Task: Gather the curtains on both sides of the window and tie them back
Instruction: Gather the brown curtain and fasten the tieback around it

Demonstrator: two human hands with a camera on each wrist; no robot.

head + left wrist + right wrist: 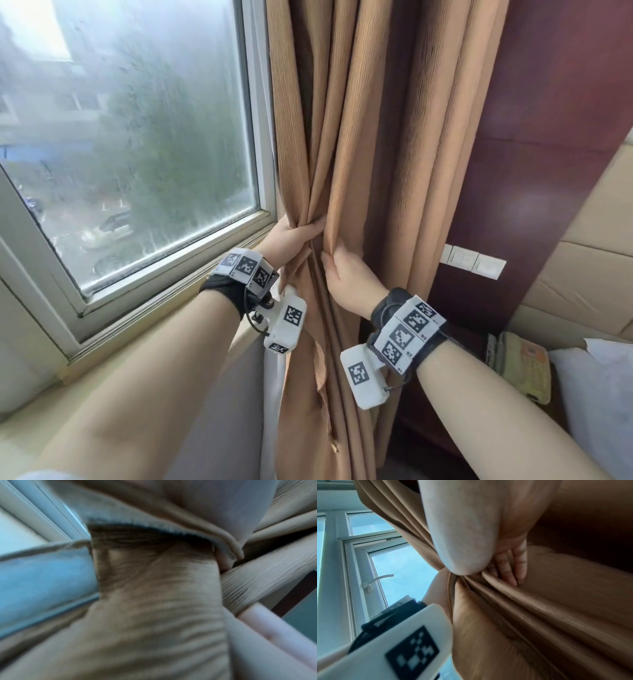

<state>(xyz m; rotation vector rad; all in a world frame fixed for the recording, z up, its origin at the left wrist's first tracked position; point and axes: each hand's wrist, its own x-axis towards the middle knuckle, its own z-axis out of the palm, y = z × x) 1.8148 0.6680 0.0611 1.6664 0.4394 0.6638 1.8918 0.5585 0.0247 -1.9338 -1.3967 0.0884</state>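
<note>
A tan ribbed curtain (346, 144) hangs just right of the window (137, 137). My left hand (299, 230) grips its left folds in a tight bunch near the sill's corner. My right hand (335, 266) sits just below and to the right, with its fingers curled round the neighbouring folds. In the right wrist view the thumb (462, 540) and fingers (513, 568) pinch a pleat of the curtain (539, 615). The left wrist view is blurred and filled with curtain cloth (154, 601). A narrow tan strip (320, 363) with a raw edge dangles below my left hand.
The window sill (144, 301) runs along the left. A dark red wall panel (548, 171) with white switches (472, 262) stands right of the curtain. Cardboard boxes (582, 274) and a small yellowish device (524, 363) are at the far right. The window handle (376, 580) shows in the right wrist view.
</note>
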